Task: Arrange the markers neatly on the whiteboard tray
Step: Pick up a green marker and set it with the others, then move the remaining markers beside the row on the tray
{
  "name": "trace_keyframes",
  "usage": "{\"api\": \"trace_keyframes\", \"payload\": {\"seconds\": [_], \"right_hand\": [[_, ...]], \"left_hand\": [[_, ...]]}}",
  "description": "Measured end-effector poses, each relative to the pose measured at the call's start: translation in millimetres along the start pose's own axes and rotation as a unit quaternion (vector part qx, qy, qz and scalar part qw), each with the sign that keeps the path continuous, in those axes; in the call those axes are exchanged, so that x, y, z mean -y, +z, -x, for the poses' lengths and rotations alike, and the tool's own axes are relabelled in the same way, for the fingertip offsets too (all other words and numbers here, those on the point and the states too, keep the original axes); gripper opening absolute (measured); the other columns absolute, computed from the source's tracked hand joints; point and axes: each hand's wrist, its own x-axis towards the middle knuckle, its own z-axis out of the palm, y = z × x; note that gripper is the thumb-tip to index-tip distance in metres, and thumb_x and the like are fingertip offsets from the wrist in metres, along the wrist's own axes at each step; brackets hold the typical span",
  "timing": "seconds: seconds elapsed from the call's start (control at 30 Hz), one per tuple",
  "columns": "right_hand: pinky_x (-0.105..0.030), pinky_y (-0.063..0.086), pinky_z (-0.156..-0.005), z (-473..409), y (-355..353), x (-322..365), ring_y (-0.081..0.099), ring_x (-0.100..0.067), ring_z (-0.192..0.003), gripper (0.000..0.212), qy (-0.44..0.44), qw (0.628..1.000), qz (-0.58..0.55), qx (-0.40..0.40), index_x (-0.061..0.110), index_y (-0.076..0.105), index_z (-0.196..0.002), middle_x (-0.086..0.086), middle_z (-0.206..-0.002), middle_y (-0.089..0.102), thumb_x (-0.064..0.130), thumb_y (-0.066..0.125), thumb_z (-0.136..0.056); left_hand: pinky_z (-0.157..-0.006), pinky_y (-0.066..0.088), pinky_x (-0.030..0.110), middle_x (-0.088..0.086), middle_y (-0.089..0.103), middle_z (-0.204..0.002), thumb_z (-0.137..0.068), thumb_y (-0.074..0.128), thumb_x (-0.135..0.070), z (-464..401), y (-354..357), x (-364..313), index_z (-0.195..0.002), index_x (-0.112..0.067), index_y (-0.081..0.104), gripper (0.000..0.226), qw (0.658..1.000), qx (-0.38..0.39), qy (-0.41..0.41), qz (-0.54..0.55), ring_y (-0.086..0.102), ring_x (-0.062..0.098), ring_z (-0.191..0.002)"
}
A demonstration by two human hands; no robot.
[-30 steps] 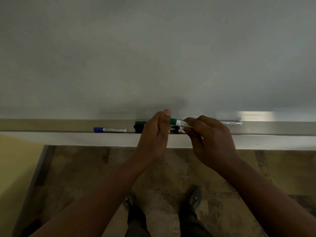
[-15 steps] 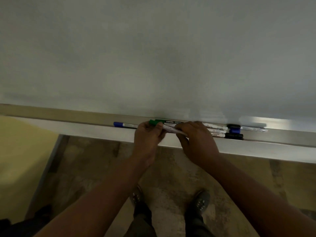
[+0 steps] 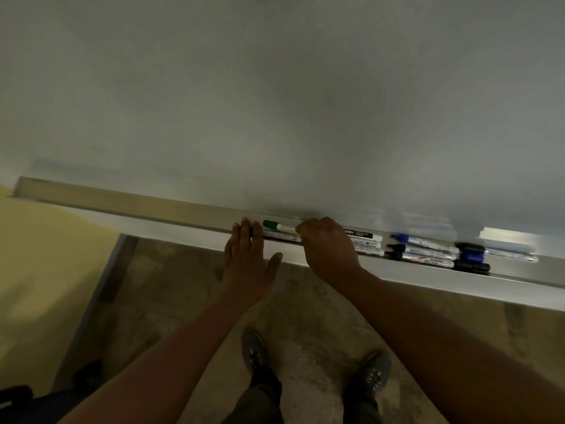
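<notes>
Single head-worn view, looking forward and steeply down, tilted so the whiteboard tray (image 3: 128,206) slopes from far left to near right. Close up on the whiteboard (image 3: 275,87) filling the far half; floor (image 3: 183,301) and shoes (image 3: 253,350) straight below, near edge.

mottled brown floor (image 3: 171,289), yellow wall (image 3: 46,255) at left, two dark shoes (image 3: 255,351), dark object (image 3: 18,399) in bottom-left corner

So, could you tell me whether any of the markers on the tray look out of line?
Yes: the green-capped marker under the right hand lies at a slant across the tray, over another marker. The markers further right lie roughly lengthwise. The left hand rests open at the tray's edge.
</notes>
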Motion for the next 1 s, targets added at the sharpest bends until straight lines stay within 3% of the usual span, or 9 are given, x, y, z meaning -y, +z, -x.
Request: {"api": "trace_keyframes", "payload": {"seconds": [0.13,0.27,0.4,0.47,0.67,0.9,1.0], "right_hand": [[-0.036,0.049,-0.078,-13.5,21.1,5.9,0.061,-0.024,-0.090,0.033,-0.009,1.000,0.019,0.024,0.013,0.068,-0.105,-0.006,-0.102,0.070,-0.004,0.061,-0.078],[-0.042,0.047,-0.085,-15.7,26.4,6.6,0.062,-0.031,-0.100,0.046,-0.026,0.998,0.008,0.049,0.012,0.067,-0.112,-0.008,-0.113,0.069,-0.008,0.062,-0.072],[-0.046,0.032,-0.109,-13.0,27.5,3.5,0.047,-0.030,-0.132,0.061,-0.032,0.993,-0.001,0.111,0.016,0.056,-0.135,-0.007,-0.140,0.056,-0.007,0.060,-0.078],[-0.046,0.028,-0.113,-7.8,25.1,0.1,0.041,-0.029,-0.137,0.065,-0.037,0.993,-0.002,0.116,0.016,0.052,-0.138,-0.007,-0.145,0.051,-0.008,0.060,-0.079],[-0.043,0.046,-0.091,28.0,8.9,-27.1,0.059,-0.025,-0.106,0.043,0.038,0.999,0.005,-0.004,0.015,0.067,-0.115,-0.005,-0.117,0.067,-0.006,0.058,-0.079],[-0.041,0.049,-0.080,56.0,-20.4,-72.9,0.060,-0.027,-0.090,0.022,0.141,0.987,0.003,-0.079,0.009,0.071,-0.105,-0.009,-0.105,0.069,0.003,0.061,-0.086],[-0.040,0.051,-0.075,62.3,-26.2,-83.7,0.060,-0.031,-0.086,0.021,0.146,0.986,0.015,-0.081,0.007,0.072,-0.104,-0.012,-0.103,0.069,0.002,0.062,-0.085]], "left_hand": [[-0.118,0.008,0.043,0.013,0.006,-0.163,-0.092,0.023,-0.066,3.4,-3.9,-5.6,-0.155,-0.010,0.002,0.087,0.999,-0.001,0.022,0.029,-0.001,0.028,-0.150],[-0.117,0.015,0.048,0.014,0.002,-0.163,-0.094,0.039,-0.058,5.0,-10.9,-6.8,-0.156,-0.018,0.006,0.081,0.998,0.001,0.058,0.030,-0.001,0.033,-0.150],[-0.117,0.014,0.051,0.009,-0.011,-0.163,-0.095,0.041,-0.057,3.1,-11.2,-9.9,-0.155,-0.031,0.004,0.075,0.997,0.031,0.074,-0.015,-0.015,0.032,-0.148],[-0.117,0.012,0.051,0.008,-0.018,-0.162,-0.095,0.038,-0.060,3.2,-10.1,-12.9,-0.155,-0.033,-0.003,0.077,0.995,0.046,0.077,-0.037,-0.020,0.033,-0.147],[-0.118,0.005,0.052,0.009,-0.027,-0.159,-0.095,0.041,-0.059,8.3,-5.6,-28.0,-0.152,-0.031,-0.018,0.087,0.992,0.074,0.086,-0.055,-0.026,0.036,-0.144],[-0.116,-0.003,0.044,0.006,-0.019,-0.162,-0.096,0.035,-0.060,9.1,0.9,-47.0,-0.154,-0.028,-0.012,0.081,0.996,0.052,0.075,-0.014,-0.024,0.026,-0.145],[-0.117,0.002,0.046,0.005,-0.013,-0.163,-0.097,0.034,-0.060,7.3,3.6,-54.4,-0.155,-0.029,-0.004,0.076,0.995,0.041,0.085,-0.014,-0.015,0.029,-0.148]]}}
